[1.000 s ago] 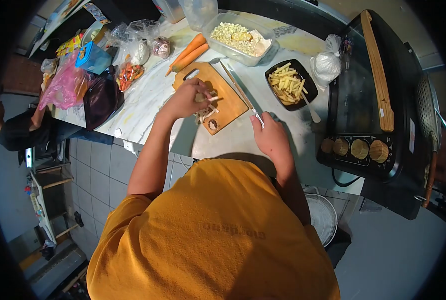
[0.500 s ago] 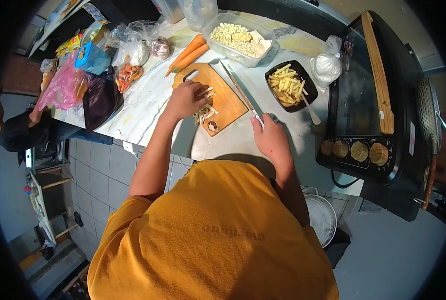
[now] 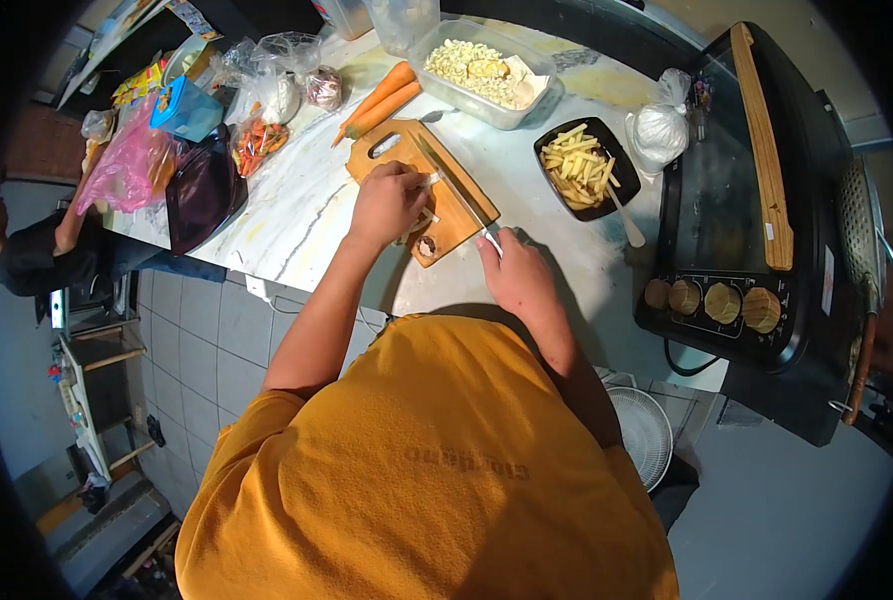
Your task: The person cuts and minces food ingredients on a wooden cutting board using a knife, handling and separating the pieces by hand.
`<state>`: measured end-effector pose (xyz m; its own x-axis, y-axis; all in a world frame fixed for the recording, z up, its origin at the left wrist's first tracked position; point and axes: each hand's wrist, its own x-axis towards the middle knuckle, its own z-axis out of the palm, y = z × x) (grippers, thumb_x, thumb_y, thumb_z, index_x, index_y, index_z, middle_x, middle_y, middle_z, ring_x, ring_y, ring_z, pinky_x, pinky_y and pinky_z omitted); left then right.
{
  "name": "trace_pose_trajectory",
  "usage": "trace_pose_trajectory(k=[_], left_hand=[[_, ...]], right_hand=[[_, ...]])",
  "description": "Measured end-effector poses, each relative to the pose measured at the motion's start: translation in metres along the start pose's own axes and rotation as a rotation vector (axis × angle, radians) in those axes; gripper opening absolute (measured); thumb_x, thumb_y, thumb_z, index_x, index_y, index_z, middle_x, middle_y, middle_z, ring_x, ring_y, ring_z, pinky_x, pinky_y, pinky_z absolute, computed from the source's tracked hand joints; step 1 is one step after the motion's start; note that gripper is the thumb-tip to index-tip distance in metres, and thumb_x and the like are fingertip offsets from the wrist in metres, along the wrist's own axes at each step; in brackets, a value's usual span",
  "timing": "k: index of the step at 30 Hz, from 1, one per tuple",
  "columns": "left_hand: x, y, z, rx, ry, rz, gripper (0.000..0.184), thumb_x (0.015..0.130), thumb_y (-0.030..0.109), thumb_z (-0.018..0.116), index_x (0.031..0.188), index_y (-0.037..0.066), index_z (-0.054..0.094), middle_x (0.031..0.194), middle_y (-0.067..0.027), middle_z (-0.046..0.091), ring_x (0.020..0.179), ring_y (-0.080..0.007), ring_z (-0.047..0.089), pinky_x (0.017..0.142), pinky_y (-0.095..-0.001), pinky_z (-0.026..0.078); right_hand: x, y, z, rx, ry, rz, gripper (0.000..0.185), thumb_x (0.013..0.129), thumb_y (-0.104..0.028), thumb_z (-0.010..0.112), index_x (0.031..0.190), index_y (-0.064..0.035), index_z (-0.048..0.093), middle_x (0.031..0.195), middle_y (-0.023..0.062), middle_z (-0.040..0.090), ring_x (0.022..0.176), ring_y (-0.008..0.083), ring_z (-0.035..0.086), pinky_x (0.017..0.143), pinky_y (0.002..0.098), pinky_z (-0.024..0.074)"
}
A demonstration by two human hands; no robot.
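Note:
On the wooden cutting board [image 3: 474,207], my left hand [image 3: 386,205] curls its fingers down over pale cut vegetable strips [image 3: 428,217]; the hand covers most of them. A round, dark-skinned vegetable end [image 3: 426,246] lies at the board's near corner. My right hand [image 3: 516,272] is closed around the handle of a kitchen knife [image 3: 458,188]. Its long blade slants up and left across the board, just right of my left fingers. Whether the blade touches the strips, I cannot tell.
Carrots [image 3: 381,98] lie beyond the board, beside a plastic tub [image 3: 511,122] of pale chopped pieces. Rightward are a black bowl [image 3: 628,185] of cut strips with a spoon, a bag of white powder [image 3: 658,140] and a toaster oven [image 3: 726,190]. Another person's arm [image 3: 69,230] shows far left.
My right hand has brought the knife leftward, from the board's right edge to over the board. My left hand has shifted slightly right and lower, covering more of the strips.

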<state>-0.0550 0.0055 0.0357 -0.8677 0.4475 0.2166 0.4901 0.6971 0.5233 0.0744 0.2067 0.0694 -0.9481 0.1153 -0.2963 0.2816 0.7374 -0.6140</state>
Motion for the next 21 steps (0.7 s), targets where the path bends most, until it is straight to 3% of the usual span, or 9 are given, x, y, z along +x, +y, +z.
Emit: trace_pose_trajectory(k=[9, 21], left_hand=[[-0.005, 0.011, 0.002, 0.016, 0.064, -0.063, 0.022, 0.082, 0.016, 0.070, 0.100, 0.004, 0.076, 0.099, -0.0159, 0.068, 0.095, -0.0344, 0.064, 0.088, -0.0411, 0.052], [-0.004, 0.009, 0.006, 0.010, 0.080, -0.089, 0.019, 0.082, 0.022, 0.077, 0.094, 0.007, 0.078, 0.093, -0.0129, 0.069, 0.091, -0.0321, 0.064, 0.083, -0.0414, 0.053]], right_hand=[[0.004, 0.003, 0.006, -0.028, 0.005, -0.021, 0.046, 0.102, -0.043, 0.046, 0.103, 0.0016, 0.056, 0.086, 0.0307, 0.067, 0.087, 0.0506, 0.064, 0.079, 0.0576, 0.0495], [0.001, -0.001, 0.005, -0.021, 0.025, -0.016, 0.044, 0.102, -0.043, 0.045, 0.099, -0.0005, 0.056, 0.085, 0.0301, 0.067, 0.085, 0.0515, 0.063, 0.076, 0.0594, 0.0483]])
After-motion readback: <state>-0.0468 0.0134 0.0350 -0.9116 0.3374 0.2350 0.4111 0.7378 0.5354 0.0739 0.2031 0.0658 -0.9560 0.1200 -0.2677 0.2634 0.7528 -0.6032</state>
